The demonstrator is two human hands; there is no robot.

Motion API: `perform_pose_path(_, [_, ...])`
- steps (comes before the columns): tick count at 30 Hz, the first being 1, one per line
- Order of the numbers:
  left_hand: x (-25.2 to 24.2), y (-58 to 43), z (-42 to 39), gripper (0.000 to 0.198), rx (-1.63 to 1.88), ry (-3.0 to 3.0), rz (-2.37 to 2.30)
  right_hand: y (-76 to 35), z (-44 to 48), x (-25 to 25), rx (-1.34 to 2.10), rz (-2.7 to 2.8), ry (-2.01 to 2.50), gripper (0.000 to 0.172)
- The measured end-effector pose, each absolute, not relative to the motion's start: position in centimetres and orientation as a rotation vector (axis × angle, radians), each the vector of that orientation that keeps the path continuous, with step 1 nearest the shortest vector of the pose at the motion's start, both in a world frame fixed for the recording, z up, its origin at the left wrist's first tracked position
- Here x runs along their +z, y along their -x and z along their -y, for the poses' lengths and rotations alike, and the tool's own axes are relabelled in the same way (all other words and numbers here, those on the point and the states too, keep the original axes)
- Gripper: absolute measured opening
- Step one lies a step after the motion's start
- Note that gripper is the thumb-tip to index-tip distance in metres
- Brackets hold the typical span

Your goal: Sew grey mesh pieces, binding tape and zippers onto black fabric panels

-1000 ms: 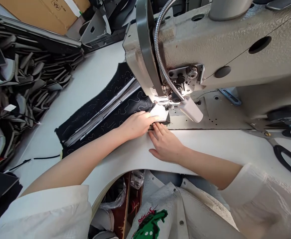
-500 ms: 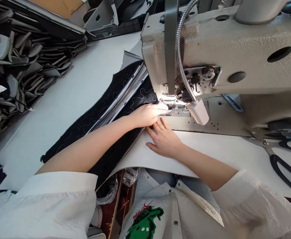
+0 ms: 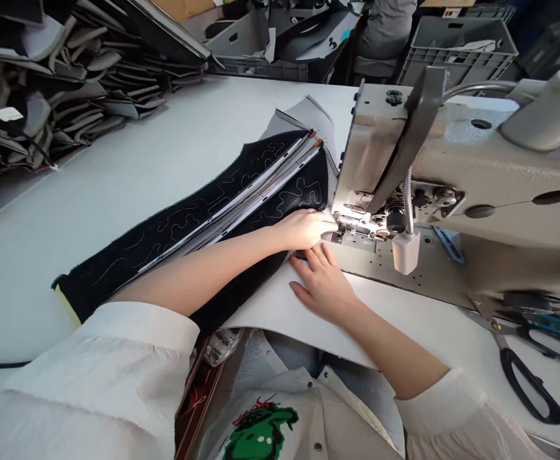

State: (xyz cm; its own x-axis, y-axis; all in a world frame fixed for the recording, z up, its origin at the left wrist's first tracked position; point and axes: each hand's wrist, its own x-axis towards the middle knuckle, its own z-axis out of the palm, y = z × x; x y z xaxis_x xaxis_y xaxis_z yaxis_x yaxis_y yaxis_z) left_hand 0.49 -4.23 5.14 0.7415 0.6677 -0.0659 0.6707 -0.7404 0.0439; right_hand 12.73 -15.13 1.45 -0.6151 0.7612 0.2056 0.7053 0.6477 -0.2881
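Note:
A black fabric panel (image 3: 198, 198) with wavy pale stitching and two white strips along its middle lies slantwise on the table, its upper end beside the sewing machine (image 3: 462, 160). Right by the lit presser foot (image 3: 357, 223), my left hand (image 3: 303, 230) has its fingers closed on the panel's edge; the fingertips are partly washed out by the lamp. Just below it, my right hand (image 3: 325, 284) lies palm down with spread fingers, its tips at the panel's near edge and the machine bed. Grey fabric (image 3: 311, 115) shows beneath the panel's far end.
Black-handled scissors (image 3: 524, 358) lie at the right, with a blue thread snipper (image 3: 447, 245) on the machine bed. Stacked dark cut pieces (image 3: 93, 70) fill the left back. Grey crates (image 3: 457, 51) and a seated person (image 3: 388, 32) are beyond the table.
The camera has tilted up, bringing the panel's far end, the crates and a person into view. Both hands stay at nearly the same place by the presser foot.

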Motion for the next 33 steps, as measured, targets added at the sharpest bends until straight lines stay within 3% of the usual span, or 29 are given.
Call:
perform_pose_path(6, [4.7, -0.3, 4.5, 0.05, 0.029, -2.843, -1.114, -12.6, 15.1, 1.5, 0.238, 2.547, 1.179, 0.045])
perform_pose_path(10, [3.7, -0.2, 4.6, 0.048, 0.127, -2.834, -1.161, -13.2, 15.3, 1.1, 0.252, 2.484, 1.034, 0.033])
perform_pose_path(19, [2.1, -0.1, 4.0, 0.026, 0.616, -2.571, -1.371, -14.2, 15.7, 0.1, 0.263, 2.345, 1.036, 0.039])
perform_pose_path(27, [3.2, 0.4, 4.2, 0.023, 0.53, -2.527, -1.388, -13.8, 15.9, 0.3, 0.227, 2.378, 0.94, 0.032])
perform_pose_path(33, [5.2, 6.4, 13.2, 0.031, 0.445, -2.499, -1.204, -13.1, 16.8, 0.5, 0.149, 2.467, 0.875, 0.029])
